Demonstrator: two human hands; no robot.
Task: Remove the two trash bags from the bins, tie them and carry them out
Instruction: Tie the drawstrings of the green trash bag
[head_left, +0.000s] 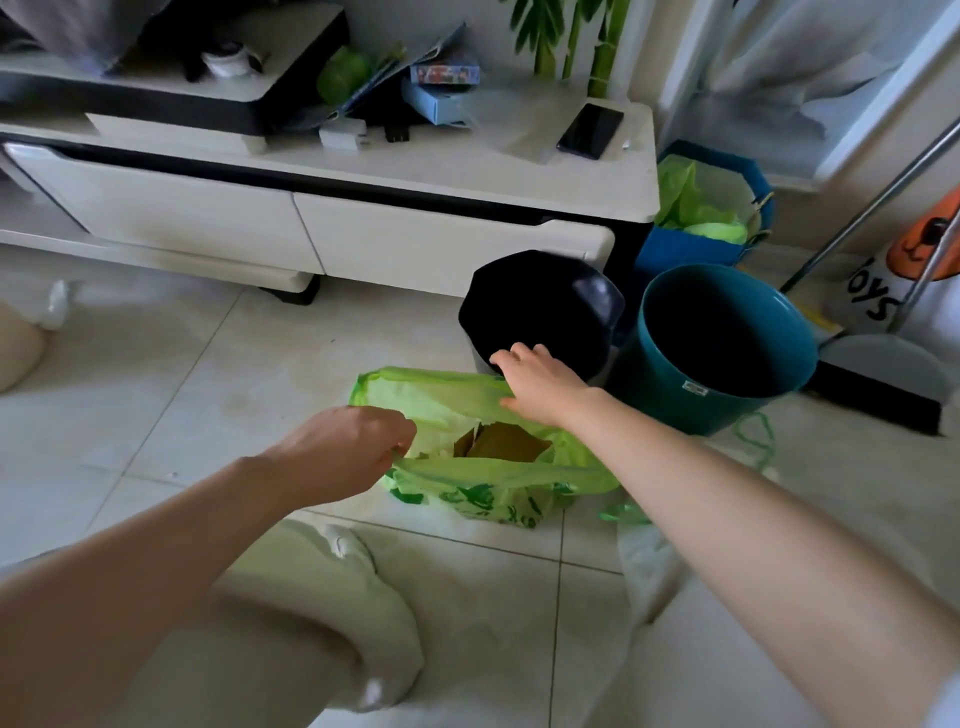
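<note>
Tiled floor (218, 374), green bag (483, 493) pinched by left hand (348, 447), right hand (540, 384) fingers spread at its one-o'clock rim.

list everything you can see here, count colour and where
trash bag: 1, green, open on floor before the bins
black bin: 1, by the cabinet
teal bin: 1, right of black bin
blue bin: 1, green liner, behind teal bin
cabinet: 1, white, along the back
phone: 1, black, on cabinet top
plant: 1, green, behind cabinet
dustpan: 1, grey, far right
left hand: pinches bag's near rim
right hand: fingers out, on bag's far rim
</note>
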